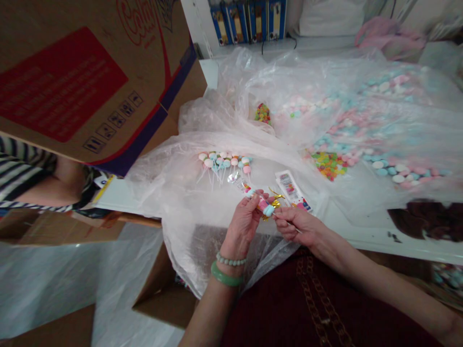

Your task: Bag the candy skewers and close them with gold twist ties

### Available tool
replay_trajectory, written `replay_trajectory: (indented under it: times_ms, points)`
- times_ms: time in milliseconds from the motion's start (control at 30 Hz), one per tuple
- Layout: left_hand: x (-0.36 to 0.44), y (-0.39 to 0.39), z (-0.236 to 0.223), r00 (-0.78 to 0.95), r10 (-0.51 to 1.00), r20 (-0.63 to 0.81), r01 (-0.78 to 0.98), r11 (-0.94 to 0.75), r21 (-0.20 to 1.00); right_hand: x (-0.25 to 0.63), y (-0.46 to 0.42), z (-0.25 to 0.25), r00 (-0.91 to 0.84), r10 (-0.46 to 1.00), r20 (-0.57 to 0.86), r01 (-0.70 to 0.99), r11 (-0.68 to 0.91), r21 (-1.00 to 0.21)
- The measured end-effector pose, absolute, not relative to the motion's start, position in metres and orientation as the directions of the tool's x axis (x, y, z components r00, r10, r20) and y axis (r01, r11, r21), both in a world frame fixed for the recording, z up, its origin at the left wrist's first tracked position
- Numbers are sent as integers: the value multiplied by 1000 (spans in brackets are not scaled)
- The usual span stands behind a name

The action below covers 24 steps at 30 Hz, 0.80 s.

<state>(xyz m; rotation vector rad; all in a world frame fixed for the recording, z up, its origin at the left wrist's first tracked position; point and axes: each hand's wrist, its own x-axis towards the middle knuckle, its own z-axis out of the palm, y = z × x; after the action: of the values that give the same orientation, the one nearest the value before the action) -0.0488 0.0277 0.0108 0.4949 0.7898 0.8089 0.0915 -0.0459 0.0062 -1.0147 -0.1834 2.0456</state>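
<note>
My left hand (243, 224) and my right hand (291, 225) both grip a thin stick threaded with pink and pale blue marshmallow-like sweets (262, 203). The left fingers wrap the sweets, and the right fingers pinch the stick near a gold twist tie (273, 205). In front of the hands lies a bunch of similar sweet sticks (224, 164) on clear plastic sheeting (173, 193). A printed white packet (291, 190) sits just beyond my right hand. A green bangle (226, 274) and a beaded bracelet circle my left wrist.
Heaps of loose pastel sweets (394, 168) and a pile of multicoloured candies (329, 165) lie under or on the plastic. A large cardboard box (83, 82) looms at upper left, above a co-worker's striped sleeve (21, 178). Blue binders (249, 21) stand at the back.
</note>
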Motion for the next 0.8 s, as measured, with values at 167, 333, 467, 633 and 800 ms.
replay_trajectory:
  times_ms: [167, 333, 467, 633, 800]
  points:
    - [-47, 23, 15, 446, 784, -432, -434, 612, 662, 81, -39, 4, -205, 760, -616, -640, -581, -503]
    - [-44, 23, 10, 406, 811, -420, -465, 580, 669, 71, -33, 8, 226, 884, -409, -230, -360, -904]
    - [-44, 30, 10, 438, 740, -510, -456, 672, 584, 76, -36, 8, 293, 934, -203, 139, -252, -958]
    - [-48, 40, 11, 307, 783, -541, -566, 607, 558, 81, -41, 5, 268, 951, -156, 323, -241, -915]
    - [-54, 46, 6, 239, 851, -467, -567, 513, 645, 82, -40, 5, 237, 946, -220, 233, -275, -933]
